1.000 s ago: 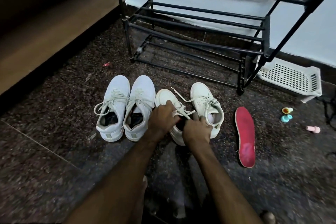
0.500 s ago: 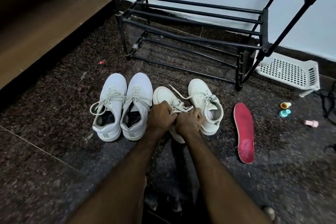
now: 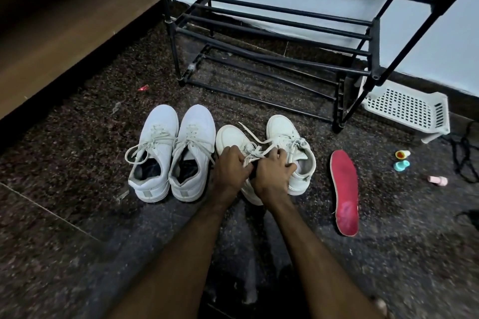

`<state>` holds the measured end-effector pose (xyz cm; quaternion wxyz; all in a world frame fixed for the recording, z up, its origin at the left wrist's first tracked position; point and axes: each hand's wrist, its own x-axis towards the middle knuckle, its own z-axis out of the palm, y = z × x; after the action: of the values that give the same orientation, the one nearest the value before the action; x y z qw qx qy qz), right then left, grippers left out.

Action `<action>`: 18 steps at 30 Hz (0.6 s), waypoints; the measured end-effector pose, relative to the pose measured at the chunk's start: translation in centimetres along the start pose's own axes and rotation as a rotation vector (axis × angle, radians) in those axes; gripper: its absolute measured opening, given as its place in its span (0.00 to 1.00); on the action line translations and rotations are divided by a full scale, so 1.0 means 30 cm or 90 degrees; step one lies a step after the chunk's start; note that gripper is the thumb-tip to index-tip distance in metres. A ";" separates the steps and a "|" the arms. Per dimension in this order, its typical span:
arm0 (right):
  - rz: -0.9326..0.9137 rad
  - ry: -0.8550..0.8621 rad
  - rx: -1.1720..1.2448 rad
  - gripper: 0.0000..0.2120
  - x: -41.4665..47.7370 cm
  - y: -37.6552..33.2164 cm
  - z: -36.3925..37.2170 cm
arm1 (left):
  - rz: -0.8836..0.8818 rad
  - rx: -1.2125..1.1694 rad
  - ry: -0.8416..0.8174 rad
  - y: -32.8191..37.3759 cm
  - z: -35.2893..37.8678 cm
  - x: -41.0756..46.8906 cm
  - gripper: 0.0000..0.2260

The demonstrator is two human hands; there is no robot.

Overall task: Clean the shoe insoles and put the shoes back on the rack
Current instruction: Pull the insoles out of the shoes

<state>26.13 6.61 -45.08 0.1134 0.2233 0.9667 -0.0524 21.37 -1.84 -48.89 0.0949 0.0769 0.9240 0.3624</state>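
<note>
Several white sneakers stand on the dark speckled floor. The left pair point(image 3: 171, 153) sits side by side with dark insides. Both my hands are on the third shoe point(image 3: 233, 138). My left hand point(image 3: 232, 166) grips its left collar edge. My right hand point(image 3: 273, 176) grips the right side of its opening, with something dark between the two hands. Its loose laces trail toward the fourth shoe point(image 3: 290, 145), whose inside looks pale. A red insole point(image 3: 344, 191) lies flat on the floor to the right. The black shoe rack point(image 3: 282, 33) stands behind with bare shelves.
A white perforated plastic basket point(image 3: 407, 109) lies by the rack's right leg. Small items sit at right: a yellow cap point(image 3: 402, 154), a teal cap point(image 3: 401, 165), a pink bottle point(image 3: 438, 180) and a black cord point(image 3: 466, 160). A wooden ledge point(image 3: 64, 33) runs along the left.
My right hand has moved up from the shoe's heel to the right side of its opening. The left hand keeps its hold. The view has shifted slightly.
</note>
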 end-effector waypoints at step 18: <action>0.048 -0.025 0.068 0.15 -0.028 -0.030 -0.025 | -0.026 -0.025 -0.012 0.018 -0.008 0.005 0.08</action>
<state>26.31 5.58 -44.09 0.1218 0.2642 0.9511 -0.1039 21.21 -1.58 -48.37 0.1125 0.0598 0.9172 0.3775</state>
